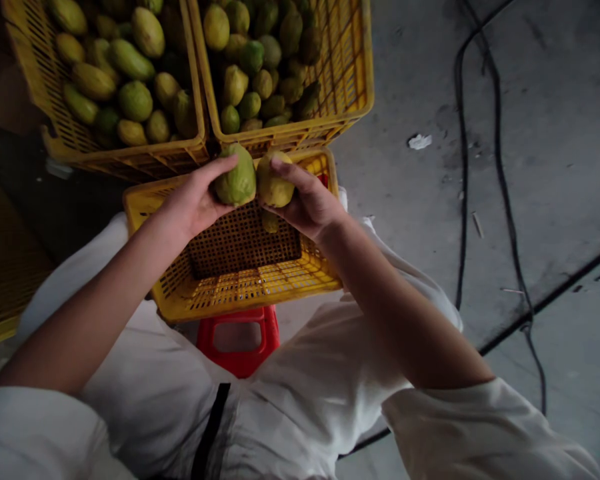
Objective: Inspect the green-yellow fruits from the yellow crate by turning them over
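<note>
Left hand [193, 203] was wrapped round a green mango [236, 177], right hand [310, 203] round a yellower mango [274, 183] — both held touching, side by side, over the near-empty yellow crate [245, 287], prob. to compare them; full crates [130, 157] sat beyond.

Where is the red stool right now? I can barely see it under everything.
In the head view the red stool sits low at centre, directly beneath the near-empty yellow crate, between the person's white-clad legs.

A single head-worn camera looks steeply down from close above, over the person's lap, onto yellow crates [240, 267] and the concrete floor [530, 167] beyond.
</note>
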Demonstrator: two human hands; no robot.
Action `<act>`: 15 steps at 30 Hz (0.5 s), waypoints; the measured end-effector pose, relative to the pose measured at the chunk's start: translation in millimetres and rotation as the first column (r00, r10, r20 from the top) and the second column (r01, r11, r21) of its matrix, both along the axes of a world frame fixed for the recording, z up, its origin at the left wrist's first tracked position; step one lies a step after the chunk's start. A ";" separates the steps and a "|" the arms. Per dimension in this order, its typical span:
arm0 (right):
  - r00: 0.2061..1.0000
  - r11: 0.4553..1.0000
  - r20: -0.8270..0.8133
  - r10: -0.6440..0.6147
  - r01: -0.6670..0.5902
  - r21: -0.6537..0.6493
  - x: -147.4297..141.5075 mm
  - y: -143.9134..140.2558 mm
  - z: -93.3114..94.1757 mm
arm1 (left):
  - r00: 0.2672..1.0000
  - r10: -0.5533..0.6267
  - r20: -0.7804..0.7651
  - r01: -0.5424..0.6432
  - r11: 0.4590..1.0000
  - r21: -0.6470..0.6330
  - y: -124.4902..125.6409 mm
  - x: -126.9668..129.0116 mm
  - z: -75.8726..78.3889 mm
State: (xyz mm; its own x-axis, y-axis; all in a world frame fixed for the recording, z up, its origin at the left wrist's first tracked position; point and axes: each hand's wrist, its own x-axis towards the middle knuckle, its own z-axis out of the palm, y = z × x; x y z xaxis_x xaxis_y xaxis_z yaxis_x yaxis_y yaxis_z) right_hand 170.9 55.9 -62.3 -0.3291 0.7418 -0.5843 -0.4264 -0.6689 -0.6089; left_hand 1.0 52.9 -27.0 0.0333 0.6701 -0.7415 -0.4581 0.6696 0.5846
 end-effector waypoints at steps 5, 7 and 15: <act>1.000 1.000 0.009 -0.022 0.022 0.009 -2.3 -4.0 0.9 | 0.997 -0.080 -0.003 0.080 0.995 0.052 -0.7 2.3 -0.9; 0.999 1.000 0.041 -0.006 0.007 -0.013 -2.5 -4.1 1.0 | 0.996 -0.091 -0.011 0.092 0.995 0.046 -0.8 2.6 -2.9; 0.999 0.999 0.000 0.034 -0.034 -0.040 6.8 3.2 -9.8 | 0.999 0.046 0.027 -0.045 0.999 -0.025 4.8 -2.3 8.1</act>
